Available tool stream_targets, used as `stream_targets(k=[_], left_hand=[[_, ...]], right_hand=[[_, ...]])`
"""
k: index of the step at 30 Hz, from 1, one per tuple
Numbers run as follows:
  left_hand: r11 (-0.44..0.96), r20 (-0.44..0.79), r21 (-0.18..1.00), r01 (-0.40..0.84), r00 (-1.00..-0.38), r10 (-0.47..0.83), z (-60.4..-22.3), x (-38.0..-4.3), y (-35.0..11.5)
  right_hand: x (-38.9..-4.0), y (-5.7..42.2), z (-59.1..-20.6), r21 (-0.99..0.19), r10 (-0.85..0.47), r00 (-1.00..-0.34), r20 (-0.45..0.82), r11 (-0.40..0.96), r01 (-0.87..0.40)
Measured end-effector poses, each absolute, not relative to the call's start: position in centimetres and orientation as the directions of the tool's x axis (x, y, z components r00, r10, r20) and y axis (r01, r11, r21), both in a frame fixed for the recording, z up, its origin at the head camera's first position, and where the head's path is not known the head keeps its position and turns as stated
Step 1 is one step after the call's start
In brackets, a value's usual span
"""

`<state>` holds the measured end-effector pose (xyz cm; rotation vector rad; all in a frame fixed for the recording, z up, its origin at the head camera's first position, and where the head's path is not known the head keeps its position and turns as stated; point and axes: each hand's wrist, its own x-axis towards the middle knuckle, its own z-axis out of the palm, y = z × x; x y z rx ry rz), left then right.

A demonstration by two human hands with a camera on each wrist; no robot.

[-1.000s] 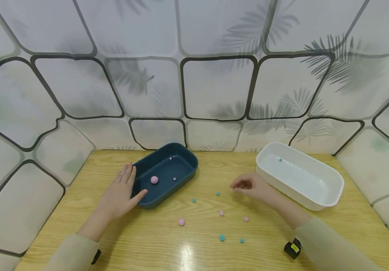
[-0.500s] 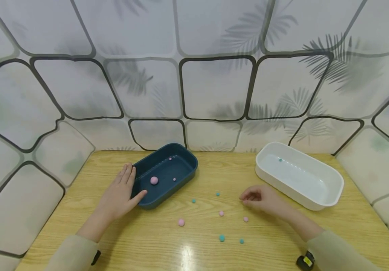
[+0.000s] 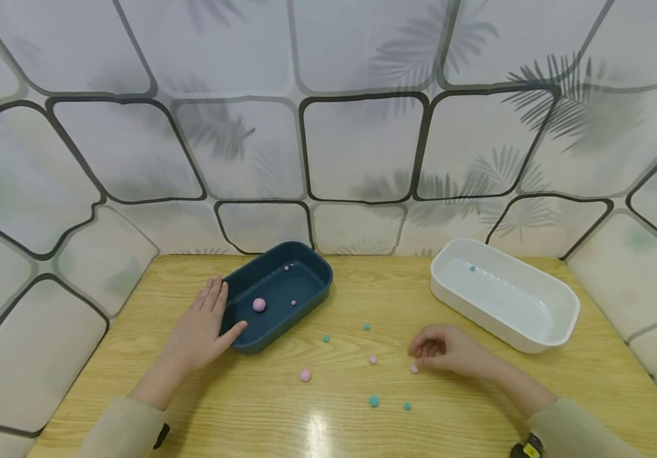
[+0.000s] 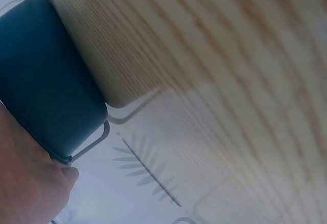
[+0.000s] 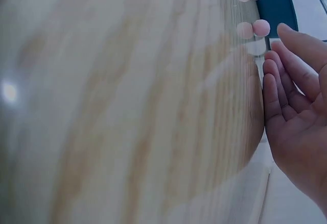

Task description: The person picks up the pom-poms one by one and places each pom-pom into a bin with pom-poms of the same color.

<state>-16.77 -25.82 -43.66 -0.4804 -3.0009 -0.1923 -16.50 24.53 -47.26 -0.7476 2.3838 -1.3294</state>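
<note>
Your left hand [image 3: 199, 329], fingers straight, touches the blue tray [image 3: 290, 326]; your right hand [image 3: 449, 350], fingers loose, empty, could knock the nearest pink ball [image 3: 414, 369] away

Even, fairly bright light fills the head view, which is clear overall, with a white glare on the bench [image 3: 236, 420] at the bottom, small glints inside the white tray [image 3: 511, 312] and faint, soft-edged shadows beside the forearms [image 3: 161, 383]. The left wrist view is cooler and hazy, the grain smeared toward the right. The right wrist view blurs the near surface too, with a bright spot at far left and pink balls [image 5: 261, 28] mirrored in the gloss.
</note>
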Motion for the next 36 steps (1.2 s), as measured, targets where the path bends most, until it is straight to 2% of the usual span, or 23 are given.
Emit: stream_targets(k=[9,25,36], left_hand=[[0.943,0.108,0.104,0.316,-0.946,0.305,-43.67,-16.74,-25.83],[0.944,0.1,0.109,0.311,-0.948,0.301,-43.47,-16.79,-25.76],[0.945,0.098,0.106,0.311,-0.948,0.301,-43.54,-16.82,-25.78]], right_hand=[[-16.56,24.57,-47.71,-0.81,-0.631,-0.774,0.043,0.432,-0.397],[-16.47,23.88,-47.33,-0.756,-0.664,-0.743,0.082,0.444,-0.48],[-16.83,23.95,-47.48,-0.78,-0.606,-0.795,-0.003,0.499,-0.378]])
